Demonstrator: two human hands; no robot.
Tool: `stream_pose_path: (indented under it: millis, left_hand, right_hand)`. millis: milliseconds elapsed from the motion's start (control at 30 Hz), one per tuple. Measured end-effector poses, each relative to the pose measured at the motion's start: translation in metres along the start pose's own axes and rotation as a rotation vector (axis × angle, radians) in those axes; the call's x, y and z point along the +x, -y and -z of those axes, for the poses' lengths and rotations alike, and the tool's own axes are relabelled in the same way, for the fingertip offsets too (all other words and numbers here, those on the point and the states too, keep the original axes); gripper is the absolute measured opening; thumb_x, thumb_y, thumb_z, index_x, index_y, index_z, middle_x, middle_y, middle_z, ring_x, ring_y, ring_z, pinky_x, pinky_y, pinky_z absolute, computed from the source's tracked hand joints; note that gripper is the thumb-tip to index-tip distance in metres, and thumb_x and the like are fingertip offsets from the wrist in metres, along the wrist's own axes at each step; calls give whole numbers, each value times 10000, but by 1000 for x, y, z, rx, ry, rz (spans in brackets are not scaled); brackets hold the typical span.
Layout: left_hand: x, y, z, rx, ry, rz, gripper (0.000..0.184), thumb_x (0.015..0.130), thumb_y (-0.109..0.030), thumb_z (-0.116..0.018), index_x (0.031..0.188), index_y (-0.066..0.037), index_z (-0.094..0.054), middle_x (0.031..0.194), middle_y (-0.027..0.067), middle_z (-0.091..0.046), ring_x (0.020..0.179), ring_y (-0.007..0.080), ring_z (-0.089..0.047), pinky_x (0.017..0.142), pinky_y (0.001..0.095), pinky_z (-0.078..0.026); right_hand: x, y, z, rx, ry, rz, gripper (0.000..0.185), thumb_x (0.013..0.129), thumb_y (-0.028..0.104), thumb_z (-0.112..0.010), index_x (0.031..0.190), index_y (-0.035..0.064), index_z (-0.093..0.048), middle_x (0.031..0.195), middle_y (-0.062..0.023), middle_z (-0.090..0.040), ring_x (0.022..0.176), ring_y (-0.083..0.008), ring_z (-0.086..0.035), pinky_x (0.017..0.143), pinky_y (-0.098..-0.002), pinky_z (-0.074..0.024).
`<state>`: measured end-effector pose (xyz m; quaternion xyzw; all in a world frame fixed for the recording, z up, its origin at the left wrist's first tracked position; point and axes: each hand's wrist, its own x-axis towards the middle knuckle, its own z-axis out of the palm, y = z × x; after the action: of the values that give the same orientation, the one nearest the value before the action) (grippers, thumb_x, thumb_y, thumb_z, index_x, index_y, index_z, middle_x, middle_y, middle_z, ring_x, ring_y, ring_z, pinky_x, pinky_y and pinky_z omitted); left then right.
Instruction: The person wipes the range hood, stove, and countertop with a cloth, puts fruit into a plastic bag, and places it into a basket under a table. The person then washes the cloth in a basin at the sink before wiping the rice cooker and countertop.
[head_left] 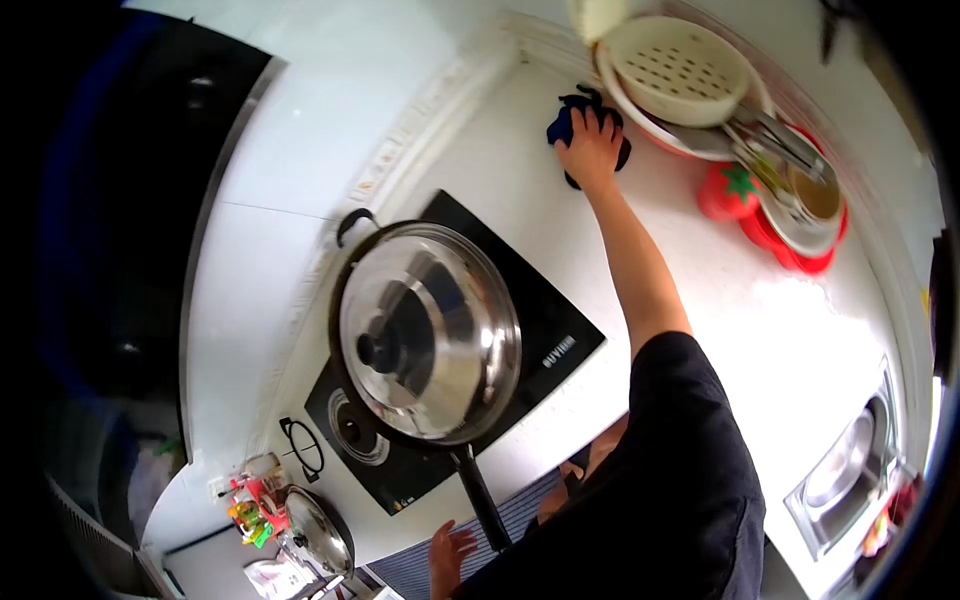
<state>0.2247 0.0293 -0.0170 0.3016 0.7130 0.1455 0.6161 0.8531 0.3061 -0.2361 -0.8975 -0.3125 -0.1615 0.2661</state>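
The right hand [590, 145], fingers spread and slightly bent, holds a bunched dark cloth [560, 128] down on the white table [490, 150], near a bowl [640, 120] carrying a strainer [690, 70]. The cloth looks light, soft and limp; a palm over its thick middle should control it better than a pinch at 1 loose edge. The left hand [452, 552] is empty, fingers parted, near the handle [482, 505] of a pan [341, 365] whose shiny lid [480, 300] likely slides easily.

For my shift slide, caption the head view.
Right hand on dark blue cloth, on white countertop; domed silver metal lid covers black pan.
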Motion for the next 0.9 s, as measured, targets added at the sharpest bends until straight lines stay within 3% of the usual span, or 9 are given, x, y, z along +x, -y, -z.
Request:
stream_pose_path:
  millis: [167, 300, 467, 500, 600, 633, 767, 867, 900]
  left_hand:
    - [38, 33, 40, 59, 106, -25, 464, 972, -369, -500, 1284, -26, -468, 1039, 156, -643, 915, 236, -638, 806, 362, -526]
    - [52, 64, 76, 228, 79, -74, 428, 971, -337, -513, 1267, -28, -496, 1024, 139, -648, 905, 224, -637, 803, 365, -530]
    - [64, 146, 176, 118, 60, -99, 399, 952, -354, -540, 1237, -76, -527, 993, 100, -653, 881, 204, -633, 759, 366, -528]
    - [61, 166, 198, 95, 36, -85, 394, 945, -371, -550, 1224, -94, -537, 984, 89, -655, 871, 199, -632, 744, 364, -526]
    - [59, 247, 267, -18, 9, -50, 357, 942, -340, -558, 1203, -97, -545, 975, 93, -646, 875, 216, -630, 743, 369, -526]
    - [61, 283, 295, -86, 26, -28, 370, 936, -327, -570, 1212, -82, -539, 1001, 103, -637, 887, 230, -628, 764, 370, -527]
    - [60, 410, 394, 442, 4, -333, 302, 926, -302, -586, 1116, -71, -556, 912, 88, -629, 823, 240, -623, 722, 356, -523]
    - [27, 459, 416, 538, -137, -419, 246, 912, -296, -591, 969, -58, -578, 817, 83, -615, 748, 221, -605, 667, 338, -512]
    - [19, 453, 418, 284, -72, -369, 234, 910, -286, -587, 934, -54, -586, 800, 81, -614, 724, 212, -598, 651, 333, -507]
  right_hand:
    - [-140, -84, 151, 87, 225, 37, 713, 681, 289, -708, 1341, 176, -464, 1392, -101, -444, 1296, -397, -347, 1061, -510, -286]
    - [-228, -197, 248, -37, -8, -163, 673, 649, 140, -703, 1293, 137, -504, 1297, -122, -527, 1215, -385, -442, 1012, -478, -373]
    - [-373, -297, 350, -403, -92, -377, 608, 742, 251, -643, 1329, 189, -497, 1364, -85, -502, 1211, -399, -456, 1040, -434, -378]
    - [-390, -294, 361, -493, -26, -525, 579, 769, 308, -596, 1330, 201, -501, 1367, -79, -504, 1201, -399, -463, 1038, -436, -379]
    - [-403, -286, 352, -505, -50, -552, 567, 765, 337, -585, 1314, 211, -520, 1352, -71, -520, 1192, -380, -468, 1014, -431, -401]
    - [-399, -284, 339, -496, -45, -498, 557, 762, 326, -590, 1306, 225, -527, 1341, -61, -530, 1205, -373, -460, 1009, -434, -404]
    - [-356, -198, 270, -251, 36, -195, 567, 762, 304, -600, 1319, 250, -510, 1360, -40, -511, 1237, -379, -436, 1034, -464, -372]
    - [-338, -91, 219, -34, 197, 37, 604, 750, 271, -634, 1337, 245, -492, 1390, -40, -478, 1283, -395, -386, 1056, -489, -337]
    - [-339, -60, 203, -3, 237, 128, 612, 749, 269, -643, 1340, 246, -487, 1387, -40, -481, 1278, -397, -388, 1060, -486, -331]
